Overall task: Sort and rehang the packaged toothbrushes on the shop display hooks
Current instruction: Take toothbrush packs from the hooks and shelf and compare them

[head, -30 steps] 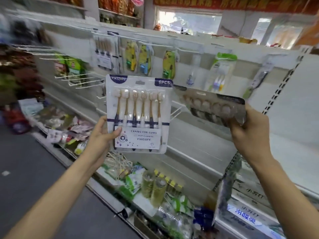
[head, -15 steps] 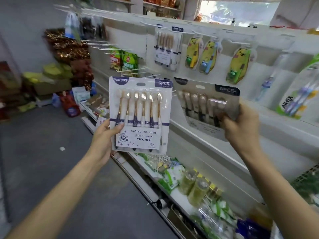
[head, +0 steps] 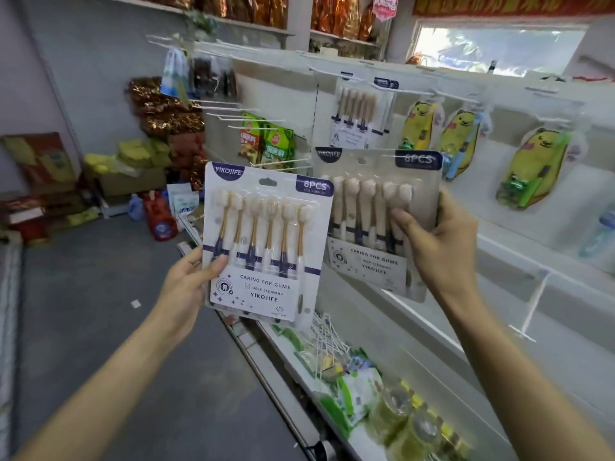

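YIKOJIFE toothbrush packs [head: 266,241] ("6PCS")

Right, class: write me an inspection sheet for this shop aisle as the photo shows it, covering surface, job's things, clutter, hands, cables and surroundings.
Surface: white display panel with wire display hooks, several bare.
Job's things: two YIKOJIFE 6PCS toothbrush packs, left pack and right pack, both off the hooks; matching packs hanging; yellow cartoon toothbrush packs hanging.
Clutter: green snack packets; mixed goods on the bottom shelf.
Hands: left hand grips the left pack's lower edge; right hand grips the right pack's side.
Cables: nothing seen.
Surroundings: grey floor, boxes and red detergent jug by the wall.
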